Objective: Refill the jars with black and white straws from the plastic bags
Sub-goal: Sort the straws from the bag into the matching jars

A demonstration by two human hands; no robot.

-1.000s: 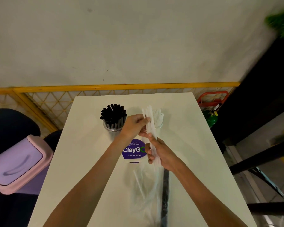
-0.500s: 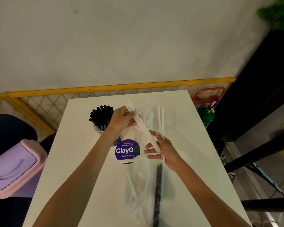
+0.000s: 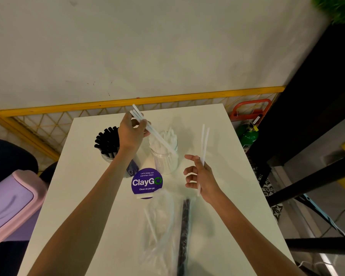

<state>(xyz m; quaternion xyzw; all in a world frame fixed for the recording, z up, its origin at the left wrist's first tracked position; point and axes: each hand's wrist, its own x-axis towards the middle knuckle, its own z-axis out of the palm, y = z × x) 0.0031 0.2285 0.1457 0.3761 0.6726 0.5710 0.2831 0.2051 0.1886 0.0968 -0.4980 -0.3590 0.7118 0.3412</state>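
The white desk [image 3: 217, 226] ends at a yellow mesh fence [image 3: 48, 126] on its far side. A pink-lidded bin [image 3: 10, 202] sits off its left edge, and a black beam [image 3: 307, 184] runs past its right edge. Bare surface lies right of the white-straw jar [image 3: 164, 156] and left of the black-straw jar [image 3: 108, 142]; these two jars stand side by side near the far edge. The left hand [image 3: 132, 134] grips a bundle of white straws [image 3: 157, 136], seemingly three, slanted over the white-straw jar's mouth. The right hand [image 3: 202, 179], apart to the right, holds a pair of white straws [image 3: 204, 144] upright. Two bags lie nearer the person: a clear bag [image 3: 159, 222] of white straws and, just beside it, a narrow black-straw bag [image 3: 184, 232]. One round ClayGo sign [image 3: 146, 182] stands between the jars and the bags.
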